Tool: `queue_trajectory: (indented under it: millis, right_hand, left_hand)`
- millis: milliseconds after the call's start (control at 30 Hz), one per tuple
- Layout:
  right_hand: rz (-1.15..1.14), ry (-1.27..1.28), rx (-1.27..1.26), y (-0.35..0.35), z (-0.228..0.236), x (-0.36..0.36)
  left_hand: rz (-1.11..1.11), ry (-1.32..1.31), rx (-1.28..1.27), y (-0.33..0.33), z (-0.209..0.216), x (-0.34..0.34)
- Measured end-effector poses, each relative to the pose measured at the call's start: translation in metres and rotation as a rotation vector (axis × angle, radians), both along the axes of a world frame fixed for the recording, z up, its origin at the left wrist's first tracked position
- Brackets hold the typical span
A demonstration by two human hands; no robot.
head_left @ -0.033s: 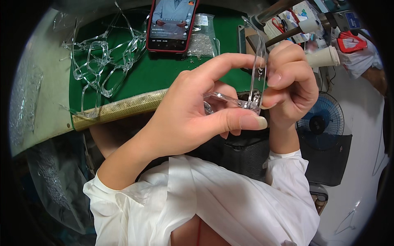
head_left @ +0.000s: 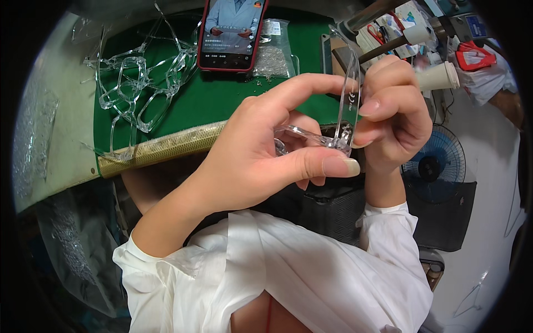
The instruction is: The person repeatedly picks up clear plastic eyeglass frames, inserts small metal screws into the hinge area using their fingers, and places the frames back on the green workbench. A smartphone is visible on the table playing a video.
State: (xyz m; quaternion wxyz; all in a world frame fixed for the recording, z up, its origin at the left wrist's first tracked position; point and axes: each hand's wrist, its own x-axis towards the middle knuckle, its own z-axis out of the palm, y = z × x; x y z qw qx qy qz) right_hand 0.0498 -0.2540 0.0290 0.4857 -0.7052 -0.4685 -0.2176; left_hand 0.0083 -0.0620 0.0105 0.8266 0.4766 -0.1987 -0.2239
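Note:
A clear plastic eyeglass frame (head_left: 302, 133) is in my left hand (head_left: 250, 147), thumb below the hinge corner and index finger stretched to the upright temple arm (head_left: 348, 105). Small metal parts show at the hinge (head_left: 344, 133). From the right, my right hand (head_left: 397, 114) is closed with curled fingers, its thumb and fingertips against the temple's edge just above the hinge. Whether a tiny part sits between those fingertips is hidden. Part of the frame's front is covered by my left palm and fingers.
Several clear eyeglass frames (head_left: 133, 83) lie tangled on the green mat (head_left: 194, 102). A red-cased phone (head_left: 227, 61) stands beyond, beside a plastic bag of small parts (head_left: 273, 58). Metal rods (head_left: 383, 50) reach in at the upper right. A fan (head_left: 436, 164) is at right.

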Motion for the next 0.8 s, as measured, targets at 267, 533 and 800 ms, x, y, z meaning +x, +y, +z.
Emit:
queue_trajectory:
  millis: [267,533,800]
  right_hand:
    - [-0.105,-0.357,-0.223,0.002,0.018,-0.001]
    - [-0.165,-0.371,-0.250,0.004,0.017,-0.002]
    - [-0.144,-0.375,-0.231,0.003,0.017,0.000]
  left_hand:
    - [-0.024,0.056,-0.073,0.002,0.000,0.000]
    - [0.001,0.063,-0.063,0.001,0.002,-0.001]
    - [-0.016,0.055,-0.045,0.001,0.002,0.001]
